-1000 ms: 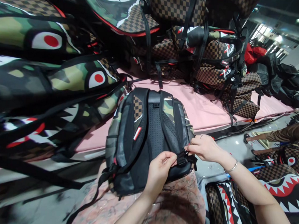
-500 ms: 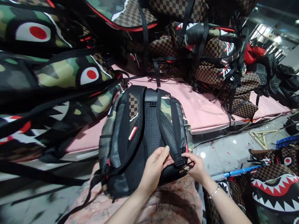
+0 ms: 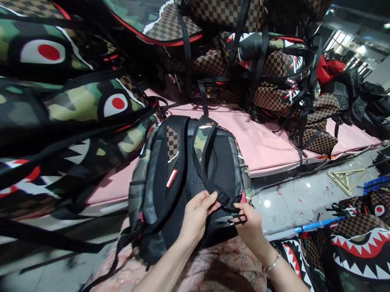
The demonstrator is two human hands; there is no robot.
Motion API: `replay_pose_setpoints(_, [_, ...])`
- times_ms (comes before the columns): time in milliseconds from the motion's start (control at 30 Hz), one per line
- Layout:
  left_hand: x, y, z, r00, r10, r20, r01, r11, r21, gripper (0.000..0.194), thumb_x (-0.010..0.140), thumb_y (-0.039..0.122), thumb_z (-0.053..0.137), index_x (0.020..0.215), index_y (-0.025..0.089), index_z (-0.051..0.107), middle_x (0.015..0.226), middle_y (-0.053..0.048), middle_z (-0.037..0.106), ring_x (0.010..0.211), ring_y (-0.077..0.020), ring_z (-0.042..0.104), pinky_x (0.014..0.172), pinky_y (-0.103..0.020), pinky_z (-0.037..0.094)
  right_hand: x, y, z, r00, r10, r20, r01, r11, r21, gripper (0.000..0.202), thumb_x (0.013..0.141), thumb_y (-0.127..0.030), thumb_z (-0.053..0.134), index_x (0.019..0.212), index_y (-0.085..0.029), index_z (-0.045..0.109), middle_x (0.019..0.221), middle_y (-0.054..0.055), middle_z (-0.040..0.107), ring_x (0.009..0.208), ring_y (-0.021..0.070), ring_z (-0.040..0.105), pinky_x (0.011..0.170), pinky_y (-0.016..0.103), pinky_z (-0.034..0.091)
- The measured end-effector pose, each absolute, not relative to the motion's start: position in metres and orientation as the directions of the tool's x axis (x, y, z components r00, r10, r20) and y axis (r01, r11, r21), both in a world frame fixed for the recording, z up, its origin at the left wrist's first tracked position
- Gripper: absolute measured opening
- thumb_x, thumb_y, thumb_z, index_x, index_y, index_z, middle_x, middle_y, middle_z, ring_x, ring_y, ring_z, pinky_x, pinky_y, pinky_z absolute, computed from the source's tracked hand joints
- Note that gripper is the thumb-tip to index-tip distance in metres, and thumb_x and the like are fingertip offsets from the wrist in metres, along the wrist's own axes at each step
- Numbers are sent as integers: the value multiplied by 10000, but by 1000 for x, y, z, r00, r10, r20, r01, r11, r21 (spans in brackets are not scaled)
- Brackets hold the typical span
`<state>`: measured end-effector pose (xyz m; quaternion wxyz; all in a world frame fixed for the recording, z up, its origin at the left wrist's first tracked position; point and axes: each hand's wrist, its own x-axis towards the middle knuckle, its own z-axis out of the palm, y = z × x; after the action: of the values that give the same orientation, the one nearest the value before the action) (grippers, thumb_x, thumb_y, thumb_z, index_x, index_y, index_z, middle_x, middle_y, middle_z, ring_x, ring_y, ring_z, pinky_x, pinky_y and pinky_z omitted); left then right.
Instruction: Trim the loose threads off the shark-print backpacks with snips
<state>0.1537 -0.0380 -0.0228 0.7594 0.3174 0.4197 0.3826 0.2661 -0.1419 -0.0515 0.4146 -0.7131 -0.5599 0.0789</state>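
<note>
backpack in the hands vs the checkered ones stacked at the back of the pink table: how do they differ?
The backpack in hand is mostly black with camouflage sides; the checkered backpacks are brown check. It shows its mesh back and straps, leaning on the pink table edge; they lie piled on the table. The left hand and right hand pinch its strap; nobody touches the pile. Both have black straps and some brown check.

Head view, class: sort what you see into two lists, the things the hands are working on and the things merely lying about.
In hand:
left hand gripping the shoulder strap
right hand pinching the strap webbing
backpack on the lap

Lying about:
stacked backpacks
checkered backpacks
pink table cover
blue rod
</note>
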Motion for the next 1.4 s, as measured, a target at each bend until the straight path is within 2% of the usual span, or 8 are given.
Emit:
replay_pose_setpoints(100, [151,-40,-25,375,750,-545,-426,662,617,222,659,150,670,556,147,473,509,49,510,487,-74,518,585,-222,498,283,-144,-38,413,879,236,541,-28,-841,301,770,-223,547,1068,-207,512,875,28,618,734,144,588,631,245,477])
replay_pose_setpoints(267, [151,-40,-26,395,676,-622,-478,729,489,224,746,43,564,581,148,457,515,27,526,452,-84,537,525,-223,505,316,-130,-28,316,887,336,684,32,-729,114,814,-250,530,891,-200,598,804,32,607,744,163,554,670,283,435])
replay_pose_setpoints(400, [151,-40,-24,425,689,-587,-462,722,515,213,763,27,543,590,134,481,535,20,535,467,-84,554,525,-219,517,325,-116,-21,97,928,358,770,158,-618,134,827,-277,537,906,-195,608,754,26,583,717,165,533,662,291,414])
replay_pose_setpoints(667, [149,-39,-22,498,705,-505,-407,704,582,239,759,47,563,546,126,487,521,22,522,520,-95,580,567,-227,537,330,-97,-8,-168,892,419,810,368,-456,175,857,-322,515,890,-185,620,753,42,606,710,166,525,664,307,403])
replay_pose_setpoints(833, [148,-37,-23,491,691,-530,-392,719,574,212,752,56,579,563,123,509,552,7,552,529,-94,581,574,-220,534,338,-98,-11,-126,893,432,817,340,-466,163,860,-291,506,831,-187,628,717,34,612,675,158,525,657,306,400])
replay_pose_setpoints(1033, [150,-38,-23,492,667,-559,-369,742,560,207,735,69,610,569,126,501,565,3,555,520,-91,576,575,-220,531,342,-99,-9,-176,912,371,789,356,-501,185,845,-333,531,915,-190,626,786,46,631,740,168,553,689,309,422])
replay_pose_setpoints(1300, [151,-37,-22,488,677,-551,-365,732,575,224,719,78,629,568,132,473,574,14,531,539,-87,577,583,-214,537,336,-91,0,-331,881,338,843,437,-314,222,864,-355,498,912,-192,642,749,52,612,710,175,520,652,302,391])
replay_pose_setpoints(1400, [149,-37,-22,470,685,-557,-383,727,570,236,711,63,627,558,136,463,547,28,507,501,-78,556,574,-217,537,336,-94,-4,-245,892,381,825,398,-400,206,866,-329,497,863,-189,647,727,45,609,687,163,523,657,300,398])
